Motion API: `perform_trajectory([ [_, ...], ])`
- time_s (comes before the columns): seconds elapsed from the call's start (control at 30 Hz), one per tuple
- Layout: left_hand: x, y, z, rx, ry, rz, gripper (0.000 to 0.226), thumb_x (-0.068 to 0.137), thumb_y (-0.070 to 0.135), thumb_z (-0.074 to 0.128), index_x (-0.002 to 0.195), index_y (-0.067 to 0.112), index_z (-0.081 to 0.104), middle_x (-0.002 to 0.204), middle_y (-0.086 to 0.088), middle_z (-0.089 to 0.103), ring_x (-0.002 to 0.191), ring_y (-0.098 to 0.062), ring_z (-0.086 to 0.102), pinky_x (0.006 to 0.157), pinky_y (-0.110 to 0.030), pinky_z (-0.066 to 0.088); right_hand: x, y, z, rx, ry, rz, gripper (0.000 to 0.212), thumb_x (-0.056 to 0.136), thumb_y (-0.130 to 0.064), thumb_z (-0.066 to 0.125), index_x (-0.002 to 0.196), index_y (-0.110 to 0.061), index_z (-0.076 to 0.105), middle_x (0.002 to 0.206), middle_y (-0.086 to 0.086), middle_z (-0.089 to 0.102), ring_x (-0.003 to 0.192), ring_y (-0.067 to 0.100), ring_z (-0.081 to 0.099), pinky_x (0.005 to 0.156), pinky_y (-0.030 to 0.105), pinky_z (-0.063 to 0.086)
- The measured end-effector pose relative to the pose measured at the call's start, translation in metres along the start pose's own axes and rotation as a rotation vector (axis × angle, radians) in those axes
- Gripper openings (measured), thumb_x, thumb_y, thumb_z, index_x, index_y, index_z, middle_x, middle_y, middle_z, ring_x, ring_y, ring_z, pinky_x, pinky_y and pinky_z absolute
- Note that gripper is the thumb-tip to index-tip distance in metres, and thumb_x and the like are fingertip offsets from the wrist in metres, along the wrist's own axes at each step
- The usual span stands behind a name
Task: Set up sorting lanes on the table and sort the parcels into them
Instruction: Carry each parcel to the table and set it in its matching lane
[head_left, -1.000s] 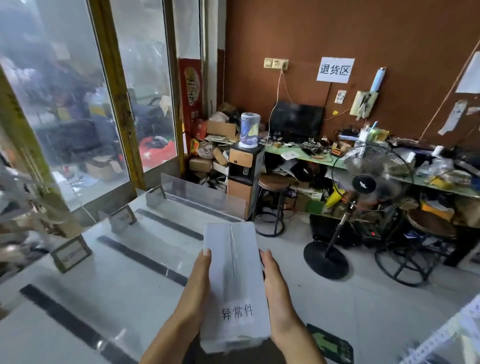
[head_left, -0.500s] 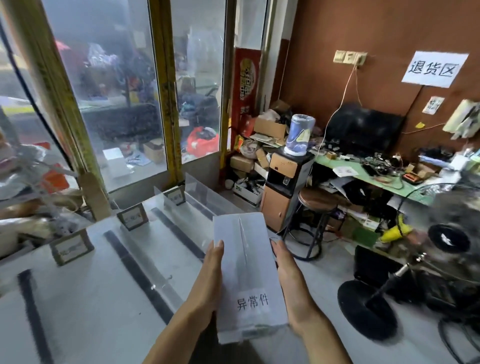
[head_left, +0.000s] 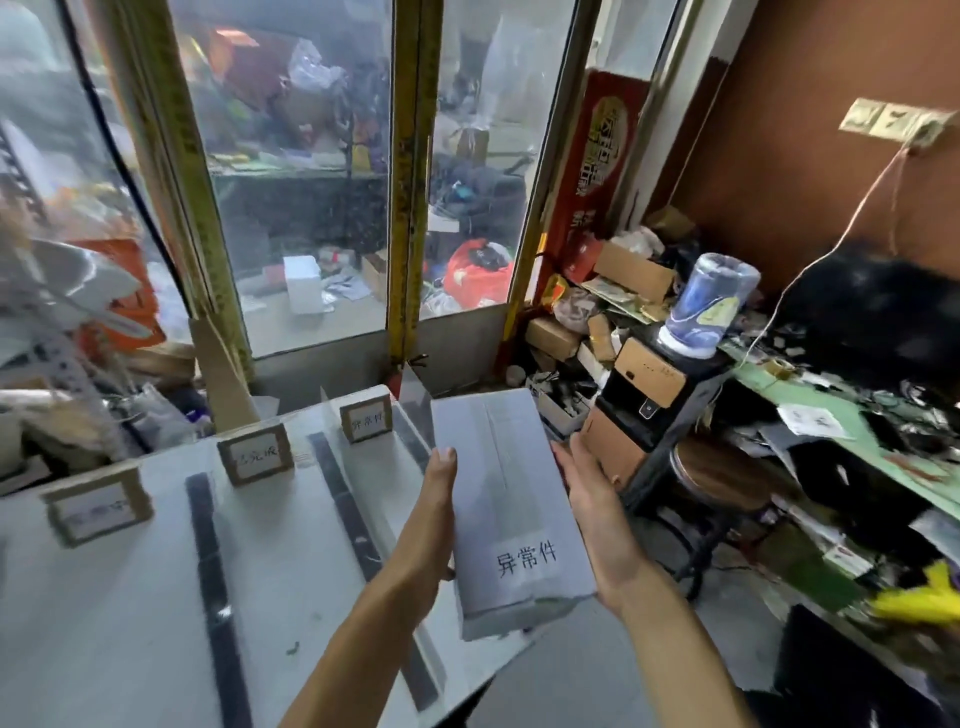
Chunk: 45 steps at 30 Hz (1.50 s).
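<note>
A long grey parcel (head_left: 506, 499) with a white label of handwritten characters near its close end is held flat between my two hands, above the table's right edge. My left hand (head_left: 434, 514) presses its left side with straight fingers; my right hand (head_left: 597, 514) presses its right side the same way. The white table (head_left: 114, 613) carries black tape strips (head_left: 208, 571) that divide it into lanes. Three cardboard-framed lane signs stand at the far ends: left sign (head_left: 96, 509), middle sign (head_left: 255, 453), right sign (head_left: 366, 417). The parcel hovers over the rightmost lane, close to the right sign.
A second tape strip (head_left: 353, 519) runs beside my left forearm. Clear plastic dividers stand by the right lane. Beyond the table's right edge are a water dispenser (head_left: 670, 353), a round stool (head_left: 727, 473) and a cluttered green desk (head_left: 831, 415). Glass doors stand behind the table.
The view has swung left toward the table. The parcel, still between both hands, has come nearer the right sign and over the table's right lane.
</note>
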<state>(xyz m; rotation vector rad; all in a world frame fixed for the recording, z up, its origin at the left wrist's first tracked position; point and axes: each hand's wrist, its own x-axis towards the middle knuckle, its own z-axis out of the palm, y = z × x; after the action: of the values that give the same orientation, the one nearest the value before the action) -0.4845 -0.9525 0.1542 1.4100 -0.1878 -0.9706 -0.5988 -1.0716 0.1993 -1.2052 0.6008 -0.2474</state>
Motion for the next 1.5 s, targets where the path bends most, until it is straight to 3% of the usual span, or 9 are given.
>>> perform_trajectory([
  [0.2, 0.057, 0.026, -0.025, 0.044, 0.12, -0.053, 0.086, 0.076, 0.082, 0.026, 0.146, 0.035, 0.039, 0.142, 0.001, 0.052, 0.128, -0.027, 0.053, 0.105, -0.063, 0.041, 0.102, -0.003, -0.002, -0.066, -0.149, 0.058, 0.044, 0.102, -0.058, 0.026, 0.114, -0.034, 0.061, 0.099, -0.009, 0.079, 0.093, 0.01, 0.076, 0.074, 0.03, 0.059],
  [0.53, 0.127, 0.041, -0.052, 0.047, 0.298, -0.152, 0.076, 0.089, 0.077, 0.014, 0.135, 0.03, 0.052, 0.124, -0.001, 0.063, 0.109, -0.022, 0.062, 0.108, -0.058, 0.042, 0.226, 0.022, 0.01, -0.066, -0.422, 0.21, 0.055, 0.107, -0.056, 0.021, 0.129, -0.026, 0.062, 0.112, 0.01, 0.076, 0.097, 0.026, 0.076, 0.07, 0.036, 0.062],
  [0.67, 0.158, 0.035, -0.057, 0.041, 0.383, -0.183, 0.064, 0.09, 0.077, 0.018, 0.119, 0.034, 0.056, 0.11, 0.002, 0.066, 0.097, -0.018, 0.066, 0.106, -0.054, 0.046, 0.268, 0.047, 0.01, -0.081, -0.431, 0.245, 0.067, 0.1, -0.071, 0.033, 0.143, -0.025, 0.055, 0.133, 0.018, 0.066, 0.119, 0.038, 0.066, 0.09, 0.052, 0.059],
  [0.8, 0.189, 0.022, -0.065, 0.062, 0.453, -0.244, 0.073, 0.092, 0.079, 0.014, 0.128, 0.03, 0.054, 0.118, -0.005, 0.068, 0.106, -0.024, 0.066, 0.106, -0.056, 0.045, 0.297, 0.073, 0.003, -0.14, -0.368, 0.249, 0.076, 0.088, -0.082, 0.047, 0.147, -0.034, 0.047, 0.136, 0.016, 0.063, 0.123, 0.039, 0.064, 0.1, 0.065, 0.051],
  [0.93, 0.206, 0.014, -0.065, 0.064, 0.515, -0.293, 0.07, 0.097, 0.073, 0.012, 0.135, 0.028, 0.05, 0.123, -0.007, 0.066, 0.107, -0.025, 0.064, 0.103, -0.054, 0.046, 0.312, 0.09, -0.003, -0.13, -0.357, 0.307, 0.087, 0.082, -0.088, 0.049, 0.146, -0.029, 0.051, 0.136, 0.013, 0.065, 0.124, 0.036, 0.064, 0.104, 0.062, 0.05],
  [1.17, 0.216, 0.011, -0.058, 0.092, 0.515, -0.249, 0.054, 0.106, 0.055, 0.014, 0.136, 0.028, 0.05, 0.102, 0.005, 0.068, 0.086, -0.009, 0.066, 0.054, -0.021, 0.048, 0.322, 0.109, -0.007, -0.149, -0.357, 0.318, 0.091, 0.076, -0.088, 0.054, 0.148, -0.035, 0.042, 0.132, 0.01, 0.067, 0.117, 0.031, 0.069, 0.097, 0.059, 0.056],
  [1.27, 0.219, 0.007, -0.058, 0.094, 0.514, -0.236, 0.054, 0.106, 0.056, 0.015, 0.135, 0.029, 0.051, 0.107, 0.001, 0.069, 0.092, -0.012, 0.068, 0.054, -0.02, 0.049, 0.321, 0.111, -0.007, -0.157, -0.347, 0.295, 0.103, 0.071, -0.09, 0.059, 0.154, -0.035, 0.03, 0.136, 0.008, 0.062, 0.118, 0.027, 0.068, 0.098, 0.056, 0.056],
  [1.43, 0.222, 0.0, -0.058, 0.088, 0.527, -0.246, 0.053, 0.104, 0.06, 0.02, 0.13, 0.028, 0.054, 0.111, -0.004, 0.071, 0.095, -0.018, 0.072, 0.055, -0.021, 0.053, 0.319, 0.107, -0.003, -0.172, -0.351, 0.315, 0.079, 0.091, -0.071, 0.048, 0.156, -0.034, 0.021, 0.13, -0.004, 0.057, 0.112, 0.014, 0.063, 0.086, 0.034, 0.056],
  [1.5, 0.224, 0.001, -0.06, 0.102, 0.523, -0.242, 0.053, 0.103, 0.061, 0.02, 0.131, 0.031, 0.053, 0.114, -0.003, 0.07, 0.099, -0.017, 0.071, 0.058, -0.022, 0.053, 0.321, 0.105, -0.001, -0.18, -0.335, 0.296, 0.082, 0.093, -0.063, 0.047, 0.16, -0.03, 0.015, 0.128, -0.003, 0.055, 0.111, 0.015, 0.063, 0.087, 0.035, 0.055],
])
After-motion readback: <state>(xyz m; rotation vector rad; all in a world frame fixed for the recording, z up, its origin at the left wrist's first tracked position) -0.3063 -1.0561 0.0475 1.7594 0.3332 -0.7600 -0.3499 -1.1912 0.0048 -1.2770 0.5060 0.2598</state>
